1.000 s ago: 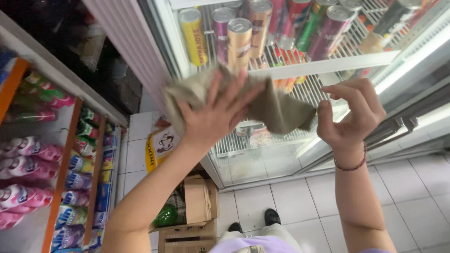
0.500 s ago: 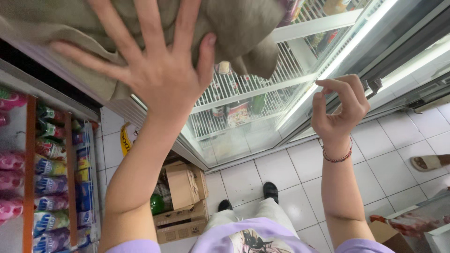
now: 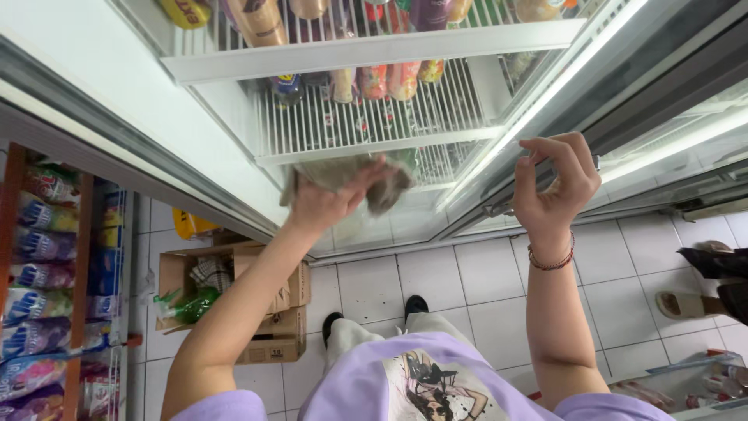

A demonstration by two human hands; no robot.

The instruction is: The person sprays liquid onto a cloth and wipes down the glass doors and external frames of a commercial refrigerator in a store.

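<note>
My left hand (image 3: 331, 201) presses a grey-green cloth (image 3: 389, 181) flat against the glass low on an open fridge, fingers spread over it. My right hand (image 3: 552, 183) is raised to the right with fingers curled, holding nothing, close to the edge of the fridge door frame (image 3: 545, 93). A red bead bracelet (image 3: 550, 261) circles that wrist. Behind the glass, wire shelves (image 3: 366, 132) carry cans and bottles (image 3: 257, 19).
A cardboard box (image 3: 269, 312) with a green bottle (image 3: 187, 306) stands on the white tiled floor at left. A shelf rack of colourful packets (image 3: 39, 288) lines the far left. Another person's sandalled foot (image 3: 686, 302) shows at right.
My left hand has dragged the cloth down the glass from the upper shelves to a low spot. The view has tilted down. My right hand stays raised.
</note>
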